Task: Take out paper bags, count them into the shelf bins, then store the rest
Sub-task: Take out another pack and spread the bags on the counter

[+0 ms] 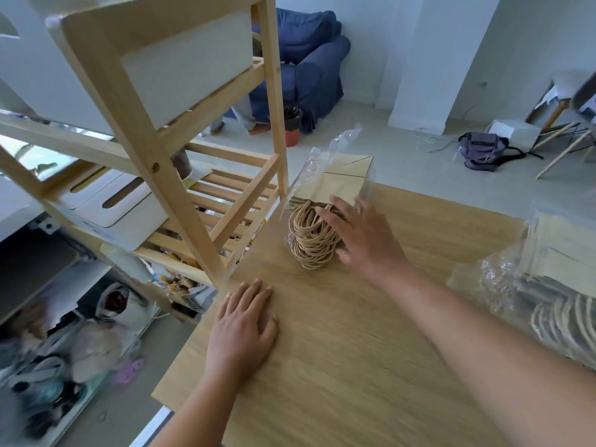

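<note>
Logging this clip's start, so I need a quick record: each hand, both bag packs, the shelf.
left pack: paper bags in clear wrap, beside the shelf
right pack: wrapped, at the table edge
left hand: flat on the table
right hand: fingers straight, over the left pack, by its twine handles; contact unclear
shelf: wooden, white bin on upper tier

A clear-plastic pack of brown paper bags (561, 253) is cut off by the right edge. The grey floor clutter (48, 366) is blurred.

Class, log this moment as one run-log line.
stage: unpacking not begun | left hand: flat on table | right hand: open, at pack of paper bags | second pack: table's right edge
</note>
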A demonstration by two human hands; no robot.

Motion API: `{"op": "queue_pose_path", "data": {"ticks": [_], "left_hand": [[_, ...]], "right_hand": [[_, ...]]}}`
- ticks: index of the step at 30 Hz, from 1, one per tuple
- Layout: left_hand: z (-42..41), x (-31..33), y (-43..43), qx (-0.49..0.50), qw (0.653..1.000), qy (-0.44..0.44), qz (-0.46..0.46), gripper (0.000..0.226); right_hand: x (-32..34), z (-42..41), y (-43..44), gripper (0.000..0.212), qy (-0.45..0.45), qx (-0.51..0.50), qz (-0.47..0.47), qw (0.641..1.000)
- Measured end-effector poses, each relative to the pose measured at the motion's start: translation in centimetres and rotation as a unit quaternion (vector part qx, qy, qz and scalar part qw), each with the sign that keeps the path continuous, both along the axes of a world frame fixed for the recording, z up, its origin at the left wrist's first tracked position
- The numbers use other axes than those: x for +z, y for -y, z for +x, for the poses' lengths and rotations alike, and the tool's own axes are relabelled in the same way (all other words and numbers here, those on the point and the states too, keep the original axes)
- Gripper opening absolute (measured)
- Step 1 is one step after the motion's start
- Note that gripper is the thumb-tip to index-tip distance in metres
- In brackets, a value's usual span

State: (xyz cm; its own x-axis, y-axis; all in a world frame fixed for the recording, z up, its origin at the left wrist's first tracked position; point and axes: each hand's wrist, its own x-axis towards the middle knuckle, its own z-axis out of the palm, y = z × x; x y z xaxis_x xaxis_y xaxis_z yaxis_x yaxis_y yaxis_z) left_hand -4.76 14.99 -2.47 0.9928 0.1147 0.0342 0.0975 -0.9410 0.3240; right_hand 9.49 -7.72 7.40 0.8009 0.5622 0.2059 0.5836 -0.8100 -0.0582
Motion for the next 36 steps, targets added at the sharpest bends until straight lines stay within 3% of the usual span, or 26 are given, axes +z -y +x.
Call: {"op": "queue_pose_path", "data": {"ticks": [4,10,19,23,26,32,36], "left_hand": [[0.1,-0.1,-0.1,0.001,1.0,0.001,-0.003,0.057],[0.1,-0.2,-0.3,0.0,1.0,-0.004,-0.006,0.058],[0.2,-0.5,-0.4,-0.007,1.0,-0.009,-0.004,0.059],[0.2,-0.6,-0.5,-0.007,1.0,-0.011,-0.005,0.059],[0.2,-0.6,-0.5,-0.007,1.0,-0.01,-0.009,0.059],[0.2,-0.6,-0.4,-0.007,1.0,-0.004,-0.006,0.058],[0.1,-0.8,-0.4,-0.008,1.0,0.007,-0.011,0.058]], "right_hand": [[2.0,2.4,-1.7,0.067,-0.022,0.048,-0.11,0.993],[1.0,2.7,-2.0,0.03,0.011,0.074,-0.103,0.992],[1.7,3.0,-1.5,0.017,-0.018,0.099,-0.038,0.994],[1.4,2.7,-1.7,0.026,-0.064,0.097,-0.072,0.991],[1.0,2.5,-2.3,0.03,-0.038,0.089,-0.112,0.989],[1.6,2.2,-2.6,0.023,-0.058,0.053,0.015,0.997],[3.0,1.9,-2.1,0.022,-0.06,0.054,-0.008,0.997]]}}
